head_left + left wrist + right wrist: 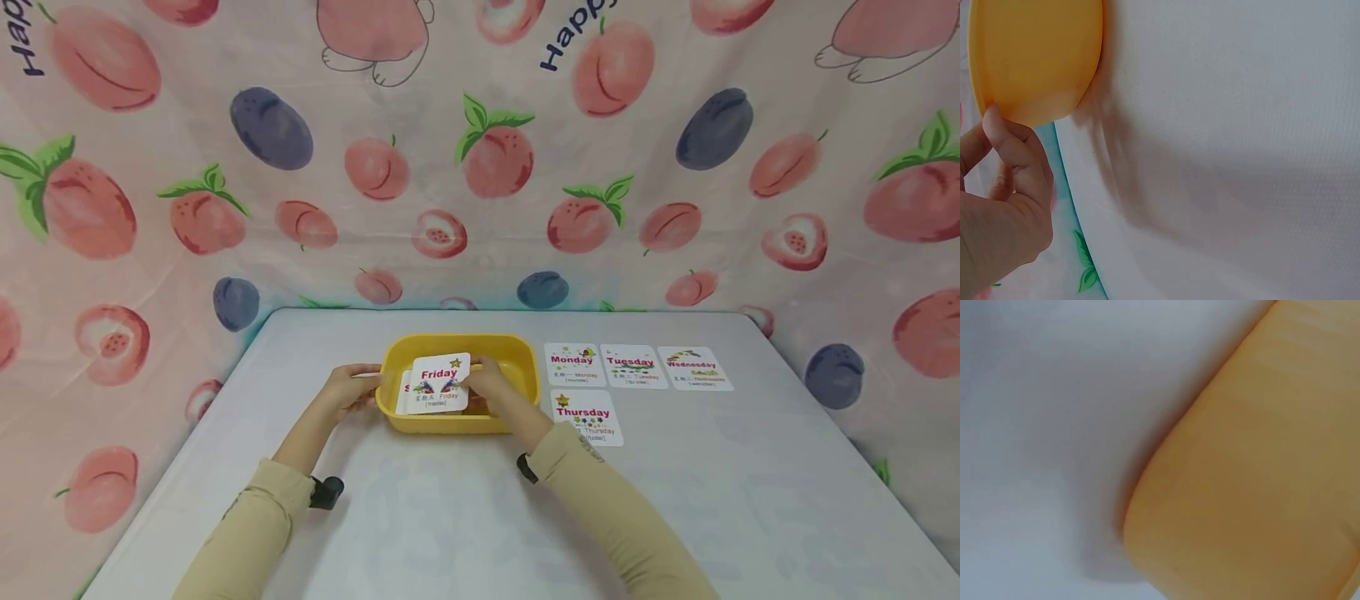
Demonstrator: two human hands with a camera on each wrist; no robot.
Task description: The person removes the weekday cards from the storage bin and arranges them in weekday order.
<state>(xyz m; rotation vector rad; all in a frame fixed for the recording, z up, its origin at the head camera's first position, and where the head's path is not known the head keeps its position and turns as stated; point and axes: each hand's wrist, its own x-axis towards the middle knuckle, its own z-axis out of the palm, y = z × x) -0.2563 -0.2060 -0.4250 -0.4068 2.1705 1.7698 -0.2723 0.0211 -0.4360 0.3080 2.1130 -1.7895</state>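
Observation:
A yellow plastic tray (450, 425) stands on the white table. My left hand (348, 389) grips its left end; in the left wrist view the thumb of that hand (1019, 181) presses on the rim. My right hand (489, 383) reaches over the tray and holds the Friday card (438, 402) by its right edge. Below that card, another white card (403, 403) lies in the tray, mostly covered, with only a red "S" showing. The right wrist view has only the tray's outer wall (1247, 475) and the table; the right hand is out of it.
Right of the tray, the Monday card (574, 377), Tuesday card (633, 377) and Wednesday card (694, 377) lie in a row. Under Monday lies the Thursday card (583, 400), partly behind the right forearm. A fruit-patterned cloth (435, 167) hangs behind the table.

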